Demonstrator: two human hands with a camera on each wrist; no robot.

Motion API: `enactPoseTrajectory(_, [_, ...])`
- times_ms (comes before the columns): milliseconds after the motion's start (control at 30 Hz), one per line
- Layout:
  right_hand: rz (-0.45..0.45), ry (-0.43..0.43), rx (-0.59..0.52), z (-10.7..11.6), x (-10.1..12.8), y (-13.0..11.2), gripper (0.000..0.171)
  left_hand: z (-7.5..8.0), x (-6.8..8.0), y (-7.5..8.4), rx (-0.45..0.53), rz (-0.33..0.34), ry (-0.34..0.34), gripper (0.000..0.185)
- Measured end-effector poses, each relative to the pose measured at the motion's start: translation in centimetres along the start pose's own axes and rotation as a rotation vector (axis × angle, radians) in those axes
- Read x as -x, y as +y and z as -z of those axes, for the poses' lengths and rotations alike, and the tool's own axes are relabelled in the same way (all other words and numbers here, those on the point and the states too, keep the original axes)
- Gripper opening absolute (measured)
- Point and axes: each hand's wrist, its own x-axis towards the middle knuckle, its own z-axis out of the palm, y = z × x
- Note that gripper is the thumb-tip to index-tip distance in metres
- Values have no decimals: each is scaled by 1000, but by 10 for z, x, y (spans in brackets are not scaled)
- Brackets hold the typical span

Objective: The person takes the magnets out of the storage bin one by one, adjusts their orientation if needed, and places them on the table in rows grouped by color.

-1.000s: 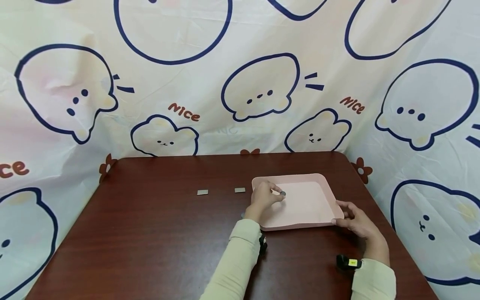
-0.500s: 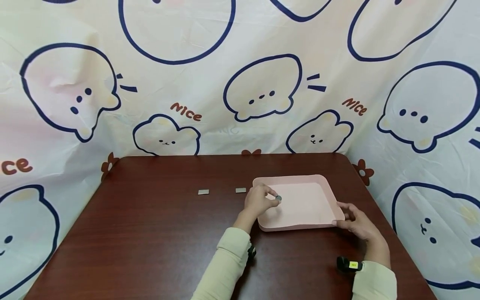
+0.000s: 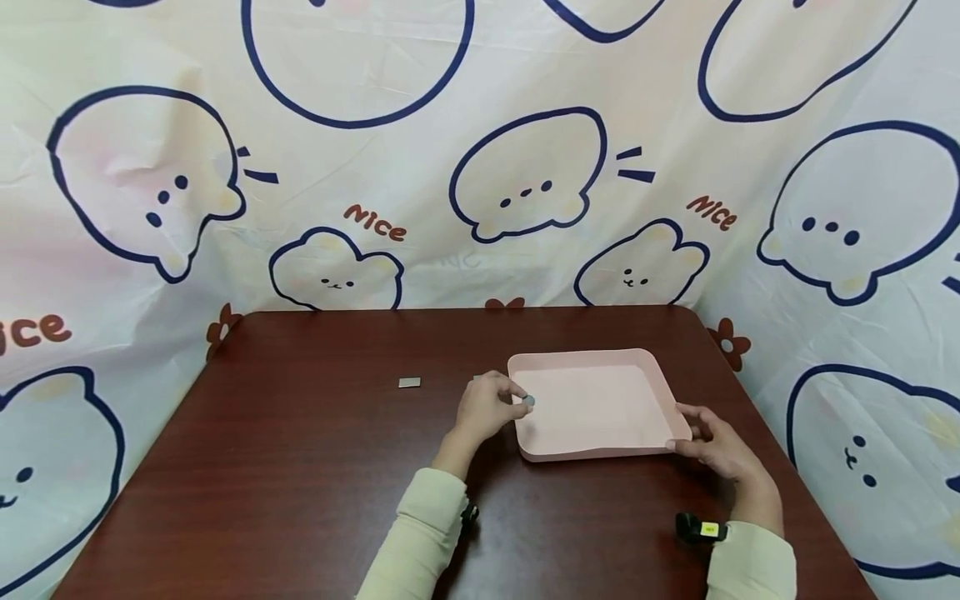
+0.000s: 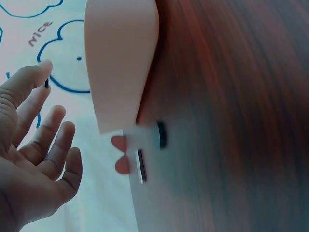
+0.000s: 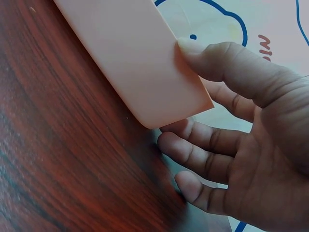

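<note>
Between thumb and index finger, my left hand (image 3: 480,410) pinches a small grey round disc (image 3: 529,401) above the left edge of a shallow pink tray (image 3: 600,400). In the left wrist view the disc (image 4: 47,83) shows only as a thin dark edge, and the other fingers are spread loosely. My right hand (image 3: 716,443) grips the tray's near right corner. In the right wrist view its thumb (image 5: 212,60) lies on the rim, with fingers around the outside of the corner. No objects show on the tray floor.
A small grey rectangular piece (image 3: 409,382) lies on the brown table (image 3: 300,467) left of the tray. Another is mostly hidden behind my left hand. In the left wrist view a dark curved piece (image 4: 161,134) lies near the tray. A patterned cloth (image 3: 420,167) hangs behind the table.
My left hand has moved left with the disc, from over the tray to its left edge, and now covers most of one rectangular piece. The right hand keeps hold of the tray corner.
</note>
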Motion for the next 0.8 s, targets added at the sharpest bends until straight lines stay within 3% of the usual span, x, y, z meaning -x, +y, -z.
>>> enactPoseTrajectory(800, [-44,-2,-12,-2,2,-1,77,38,38,-39,-5,46,132,13])
